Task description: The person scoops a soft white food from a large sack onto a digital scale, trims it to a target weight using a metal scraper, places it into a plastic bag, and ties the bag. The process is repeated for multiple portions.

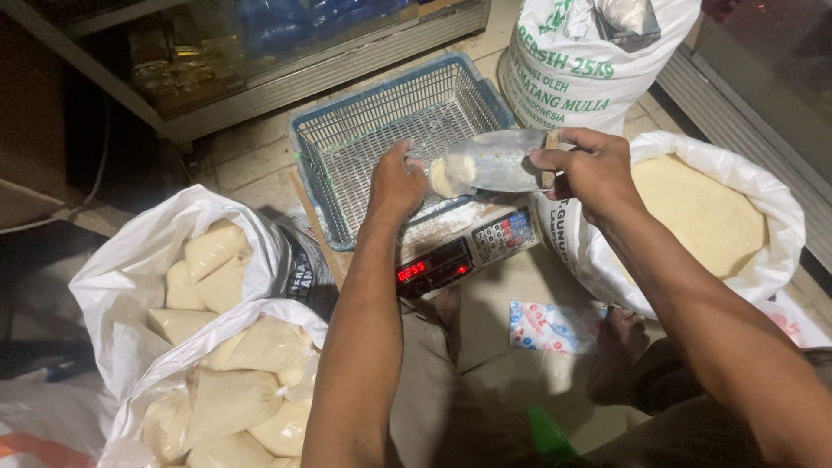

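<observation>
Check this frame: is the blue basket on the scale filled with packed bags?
No, the blue basket holds no packed bags; they lie in the white sacks on the left, while the right hand holds a metal scoop.

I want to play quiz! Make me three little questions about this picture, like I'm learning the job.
1. True or false: the right hand holds a metal scoop.
2. What colour are the digits on the scale? A green, B red, C blue.
3. Where is the open sack of pale powder: by the right arm or the left?

Key: 1 true. 2 B. 3 by the right arm.
</observation>
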